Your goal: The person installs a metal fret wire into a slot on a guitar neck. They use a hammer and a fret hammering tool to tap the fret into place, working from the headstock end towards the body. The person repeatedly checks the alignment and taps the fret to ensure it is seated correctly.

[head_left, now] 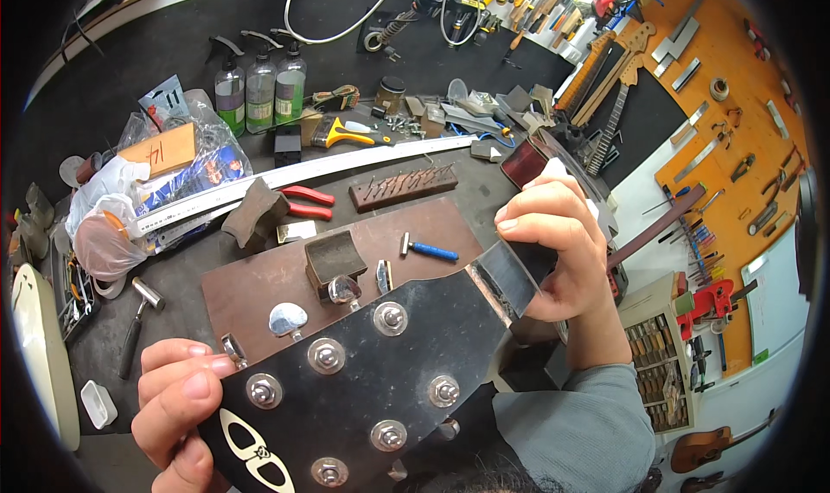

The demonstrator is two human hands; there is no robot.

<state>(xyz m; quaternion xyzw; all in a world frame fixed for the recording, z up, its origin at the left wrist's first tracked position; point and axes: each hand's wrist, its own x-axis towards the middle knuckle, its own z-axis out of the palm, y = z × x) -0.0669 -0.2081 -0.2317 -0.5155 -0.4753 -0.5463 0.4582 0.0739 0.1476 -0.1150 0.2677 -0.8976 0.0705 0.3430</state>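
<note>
A black guitar headstock (363, 380) with several round chrome tuner bushings and a cream inlay near its tip lies tilted close before me. My left hand (181, 406) is closed on the tip end, its fingers beside a chrome tuner button (233, 349). At the other end is a pale bare slot (490, 296), with a glossy dark rectangular piece (508, 277), seen foreshortened, just beyond. My right hand (566, 242) is curled round the neck there, thumb against the glossy piece's edge and fingers bent above it. The neck is mostly hidden behind the hand.
Behind the headstock, a brown board (251, 290) carries a dark block (333, 264) and a small blue-handled hammer (430, 248). Red-handled pliers (307, 202), a drilled wooden bit holder (402, 187), a long metal straightedge (320, 171) and spray bottles (260, 91) stand farther back. Another hammer (138, 324) lies left.
</note>
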